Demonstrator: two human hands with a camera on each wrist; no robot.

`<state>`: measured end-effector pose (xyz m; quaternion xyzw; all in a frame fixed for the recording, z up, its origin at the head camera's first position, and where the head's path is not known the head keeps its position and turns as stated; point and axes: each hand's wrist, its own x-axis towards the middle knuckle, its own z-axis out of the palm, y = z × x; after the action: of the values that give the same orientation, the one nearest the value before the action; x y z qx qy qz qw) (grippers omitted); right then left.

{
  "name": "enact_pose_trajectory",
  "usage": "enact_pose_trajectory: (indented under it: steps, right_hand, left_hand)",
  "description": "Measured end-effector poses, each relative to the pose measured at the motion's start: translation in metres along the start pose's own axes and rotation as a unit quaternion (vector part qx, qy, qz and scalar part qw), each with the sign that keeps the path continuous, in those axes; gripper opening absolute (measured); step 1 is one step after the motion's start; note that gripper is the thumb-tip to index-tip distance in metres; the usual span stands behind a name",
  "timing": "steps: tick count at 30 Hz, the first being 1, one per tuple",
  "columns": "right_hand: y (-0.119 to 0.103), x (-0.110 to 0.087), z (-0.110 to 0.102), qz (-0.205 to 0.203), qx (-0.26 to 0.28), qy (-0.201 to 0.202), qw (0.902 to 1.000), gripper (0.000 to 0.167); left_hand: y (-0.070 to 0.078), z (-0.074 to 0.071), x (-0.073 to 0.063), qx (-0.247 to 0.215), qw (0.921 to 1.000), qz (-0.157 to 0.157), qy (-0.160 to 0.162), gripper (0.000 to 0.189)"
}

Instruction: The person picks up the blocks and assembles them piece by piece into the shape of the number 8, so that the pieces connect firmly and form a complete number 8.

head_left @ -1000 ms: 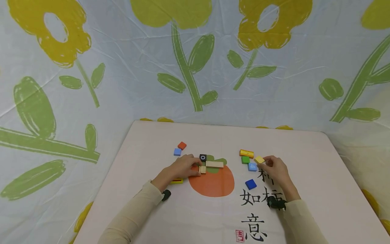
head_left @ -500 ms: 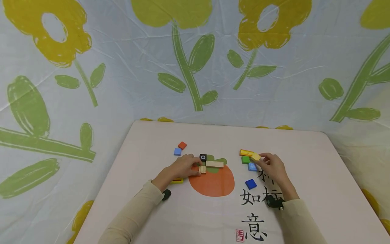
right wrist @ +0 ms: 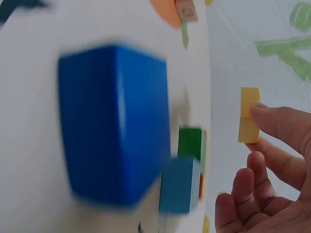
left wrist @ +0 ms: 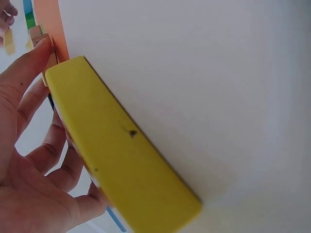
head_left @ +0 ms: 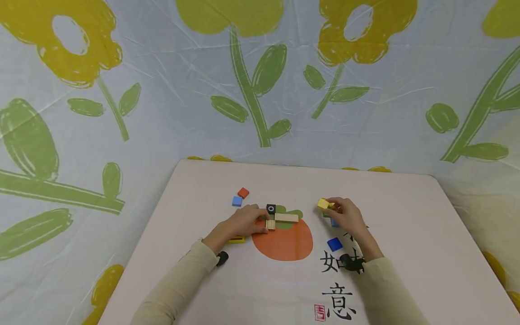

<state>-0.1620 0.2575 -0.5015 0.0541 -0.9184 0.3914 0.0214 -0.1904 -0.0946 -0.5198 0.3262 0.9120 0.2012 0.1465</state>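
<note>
In the head view my left hand (head_left: 243,221) pinches a small plain wooden block (head_left: 270,225) on the orange persimmon print (head_left: 284,246). A long wooden block (head_left: 286,218) and a black block with a white ring (head_left: 271,208) lie beside it. My right hand (head_left: 348,215) holds a yellow block (head_left: 323,203) between thumb and fingers, raised over the right-hand cluster. Under that hand show a green block (right wrist: 191,142) and a light blue block (right wrist: 179,185). A yellow block (left wrist: 121,150) fills much of the left wrist view, close by the left hand.
A dark blue block (head_left: 335,244) lies in front of the right-hand cluster. Red (head_left: 243,192) and light blue blocks (head_left: 237,201) lie behind the left hand. Black characters (head_left: 340,302) are printed on the pale table cover. A flower-printed cloth (head_left: 170,104) hangs behind the table.
My right hand has moved left and slightly away from me with the yellow block, from the cluster's right side to over it. The left hand has stayed in place.
</note>
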Motion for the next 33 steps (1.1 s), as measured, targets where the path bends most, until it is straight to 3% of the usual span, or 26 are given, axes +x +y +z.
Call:
enact_pose_trajectory:
  steps: [17,33]
  right_hand:
    - [-0.025,0.017,0.041,-0.061,0.01,-0.04,0.9973,0.032]
    - [-0.024,0.02,0.056,-0.032,-0.013,-0.069,0.997,0.033]
  left_hand:
    - [0.002,-0.002,-0.002,-0.006,1.0,-0.005,-0.004,0.036]
    - [0.001,-0.002,-0.001,0.002,1.0,-0.002,-0.002,0.036]
